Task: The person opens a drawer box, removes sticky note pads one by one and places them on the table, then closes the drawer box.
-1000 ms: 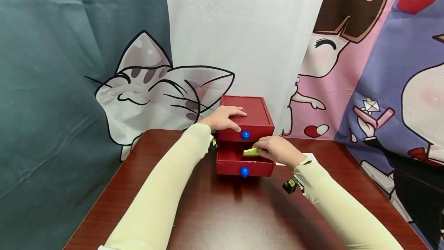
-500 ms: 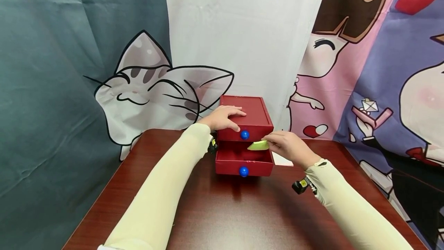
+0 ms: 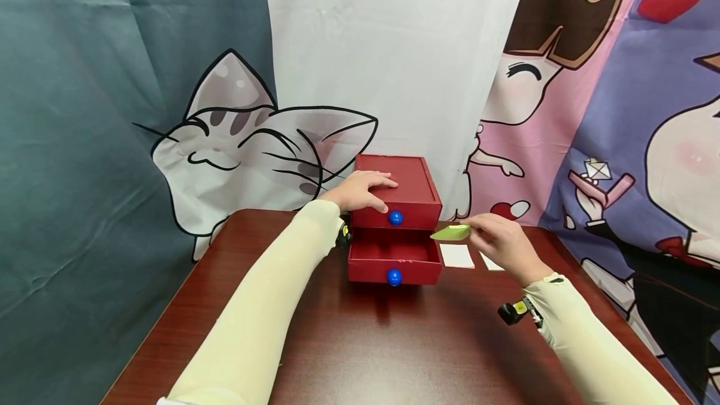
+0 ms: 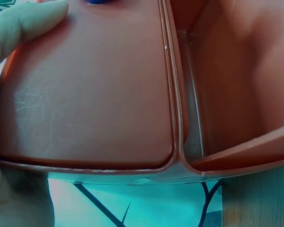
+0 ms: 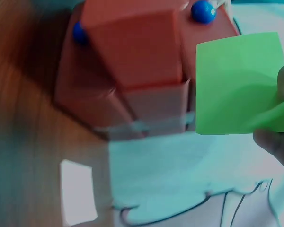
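Observation:
A red drawer box [image 3: 394, 183] with blue knobs stands toward the back of the table. Its drawer [image 3: 394, 272] below the top one is pulled out, and the part of it seen from above is bare red. My left hand [image 3: 362, 191] rests on the left side of the box top, fingers spread, thumb over the front edge near the upper knob [image 3: 396, 218]. My right hand [image 3: 500, 239] pinches a light green sticky note [image 3: 450, 233] right of the open drawer. In the right wrist view the square note [image 5: 239, 85] shows nearly flat-on, with thumb and finger at its edge.
Two white paper pieces lie on the brown table [image 3: 365, 342] right of the box: one nearer white paper [image 3: 457, 255], the other white paper [image 3: 492, 262] partly under my right hand. A printed curtain [image 3: 394, 49] hangs behind.
My right hand has lifted the green note out of the open drawer and carried it right, uncovering the white papers. My left hand stays on the box.

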The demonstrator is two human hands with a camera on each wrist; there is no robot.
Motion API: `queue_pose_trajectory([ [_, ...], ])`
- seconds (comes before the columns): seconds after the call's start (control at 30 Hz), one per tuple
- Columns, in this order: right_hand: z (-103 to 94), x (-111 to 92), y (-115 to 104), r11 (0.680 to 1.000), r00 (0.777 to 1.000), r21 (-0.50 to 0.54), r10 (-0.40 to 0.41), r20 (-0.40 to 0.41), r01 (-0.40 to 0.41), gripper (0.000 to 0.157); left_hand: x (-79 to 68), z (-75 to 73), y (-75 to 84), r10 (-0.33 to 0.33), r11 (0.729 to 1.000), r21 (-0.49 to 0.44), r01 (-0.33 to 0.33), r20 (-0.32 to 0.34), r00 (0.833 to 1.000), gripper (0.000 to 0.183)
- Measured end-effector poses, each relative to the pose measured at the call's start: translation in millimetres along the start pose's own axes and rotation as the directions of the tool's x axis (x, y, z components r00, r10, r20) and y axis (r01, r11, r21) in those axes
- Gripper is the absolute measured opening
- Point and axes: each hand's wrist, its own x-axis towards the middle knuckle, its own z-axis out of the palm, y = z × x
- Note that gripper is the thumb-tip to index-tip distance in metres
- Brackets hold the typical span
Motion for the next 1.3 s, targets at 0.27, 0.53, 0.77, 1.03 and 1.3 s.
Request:
queue_pose_trajectory([
  [0.27,5.7,-46,18,0.992,0.986,-0.047,0.125,0.109,-0.12,0.026,-2.0,-1.2,1.2,-0.013,1.0,-0.008,0.012,-0.014,1.0,0.057],
  [0.53,21.5,-88,25,0.974,0.959,-0.128,0.21,0.192,-0.188,0.024,-1.8,-1.6,-0.3,-0.013,1.0,-0.011,0.013,-0.008,1.0,0.057],
  [0.77,30.7,-115,22,0.964,0.933,-0.163,0.247,0.263,-0.209,0.023,-1.9,-2.9,-0.6,-0.001,1.0,-0.001,0.001,-0.011,1.0,0.057],
  [1.03,35.7,-140,16,0.989,0.931,-0.094,0.139,0.337,-0.114,0.029,-1.4,-0.8,0.2,0.005,1.0,-0.009,-0.005,-0.01,1.0,0.057],
  [1.3,39.2,-146,12,0.996,0.908,-0.013,0.088,0.409,-0.09,0.024,-1.8,-0.4,1.7,0.002,1.0,-0.007,-0.002,-0.014,1.0,0.057],
])
